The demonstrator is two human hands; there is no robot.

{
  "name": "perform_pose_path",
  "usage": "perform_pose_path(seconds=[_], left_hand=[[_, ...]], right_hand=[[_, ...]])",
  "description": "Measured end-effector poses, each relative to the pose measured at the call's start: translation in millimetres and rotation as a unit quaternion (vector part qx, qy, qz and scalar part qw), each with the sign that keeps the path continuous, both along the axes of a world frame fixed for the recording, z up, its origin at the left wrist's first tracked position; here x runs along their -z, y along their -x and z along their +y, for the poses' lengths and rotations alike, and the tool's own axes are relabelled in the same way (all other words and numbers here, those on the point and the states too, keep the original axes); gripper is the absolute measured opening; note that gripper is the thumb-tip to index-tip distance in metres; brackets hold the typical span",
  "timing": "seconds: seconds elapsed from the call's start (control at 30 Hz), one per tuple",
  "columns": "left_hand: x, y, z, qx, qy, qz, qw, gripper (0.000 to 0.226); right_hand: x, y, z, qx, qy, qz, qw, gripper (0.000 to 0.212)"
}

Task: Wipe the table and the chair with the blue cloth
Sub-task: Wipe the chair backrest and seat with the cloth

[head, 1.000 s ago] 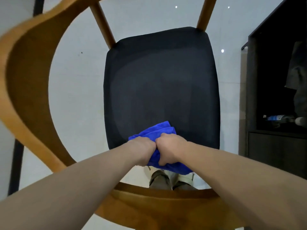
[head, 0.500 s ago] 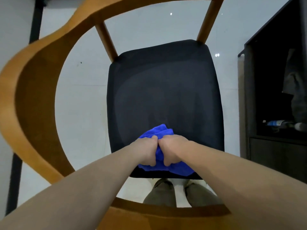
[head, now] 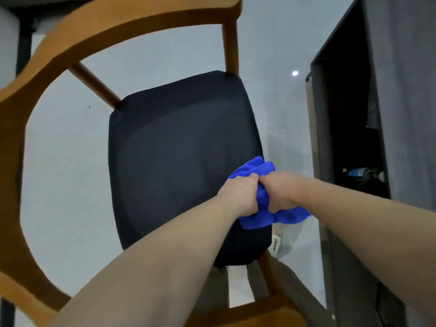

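Observation:
I look down through the curved wooden frame [head: 21,128] of a chair at its black padded seat [head: 174,156]. A bunched blue cloth [head: 262,215] lies on the seat's right edge, partly hanging past it. My left hand [head: 240,197] and my right hand [head: 280,192] sit side by side, both gripping the cloth with curled fingers and holding it against the seat. No table is in view.
A dark open cabinet [head: 349,138] stands close to the chair's right side, with a bottle [head: 361,173] on its shelf. The floor [head: 70,185] is pale grey tile. My legs and shoes show below the seat.
Both hands have slid the cloth from the seat's near middle edge to its right edge. The view has shifted, so the chair sits more to the left.

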State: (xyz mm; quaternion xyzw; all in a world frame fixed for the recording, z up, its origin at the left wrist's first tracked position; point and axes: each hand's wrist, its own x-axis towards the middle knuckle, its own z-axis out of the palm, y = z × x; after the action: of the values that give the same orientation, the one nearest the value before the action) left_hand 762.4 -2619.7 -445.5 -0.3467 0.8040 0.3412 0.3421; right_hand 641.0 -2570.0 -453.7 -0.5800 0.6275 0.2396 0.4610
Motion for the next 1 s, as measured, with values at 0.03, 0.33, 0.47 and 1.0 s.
perform_pose_path(seconds=[0.03, 0.33, 0.47, 1.0], left_hand=[[1.4, 10.7, 0.8, -0.004, 0.005, 0.007, 1.000, 0.032], [3.1, 4.8, -26.0, 0.017, -0.012, -0.004, 1.000, 0.027], [-1.8, -19.2, -55.8, 0.056, -0.002, -0.026, 0.998, 0.027], [2.7, -230.5, -200.3, -0.003, 0.092, -0.124, 0.988, 0.050]], right_hand=[[-0.6, 12.1, 0.1, 0.002, 0.007, 0.009, 1.000, 0.045], [9.0, 8.4, -23.0, 0.037, -0.011, -0.031, 0.999, 0.036], [7.0, -21.9, -41.0, 0.066, 0.008, -0.037, 0.997, 0.034], [20.8, -240.3, -195.3, 0.062, 0.129, -0.113, 0.983, 0.054]])
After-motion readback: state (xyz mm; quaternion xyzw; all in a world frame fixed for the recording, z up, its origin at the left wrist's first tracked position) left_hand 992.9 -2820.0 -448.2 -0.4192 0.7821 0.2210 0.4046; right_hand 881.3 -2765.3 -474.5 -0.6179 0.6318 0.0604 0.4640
